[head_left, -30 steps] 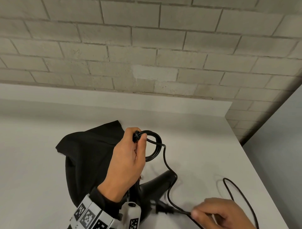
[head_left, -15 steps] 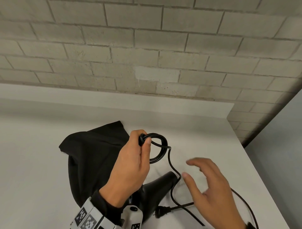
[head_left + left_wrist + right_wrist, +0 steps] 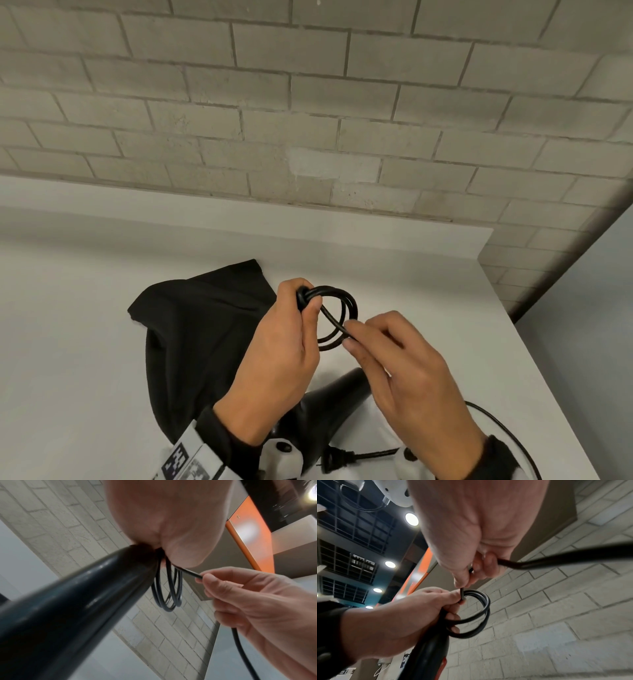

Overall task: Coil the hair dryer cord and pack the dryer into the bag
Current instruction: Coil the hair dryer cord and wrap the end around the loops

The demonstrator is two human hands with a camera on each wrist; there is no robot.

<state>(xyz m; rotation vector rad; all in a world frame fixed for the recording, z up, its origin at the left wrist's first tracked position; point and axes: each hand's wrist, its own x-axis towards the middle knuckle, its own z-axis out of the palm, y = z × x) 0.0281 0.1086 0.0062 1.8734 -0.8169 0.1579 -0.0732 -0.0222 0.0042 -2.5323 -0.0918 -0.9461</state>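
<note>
Hands coiled a hair dryer cord above a white desk (image 3: 85, 342).
A soft black bag (image 3: 191, 339) lay flat beside the rigid dryer (image 3: 329, 407); the left hand (image 3: 277, 359) gripped the springy cord (image 3: 339, 317) loops while the right hand (image 3: 407, 377) pinched the loose strand, probably best held near the coil.

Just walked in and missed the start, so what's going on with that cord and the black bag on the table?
A person is winding up a hair dryer's cord. The left hand grips the end of the hair dryer handle together with a few finished loops of the cord. The right hand pinches the loose stretch of cord just beside the loops. The rest trails off over the white table, with the plug lying near the dryer. The black bag lies flat on the table; nothing is packed yet.
</note>
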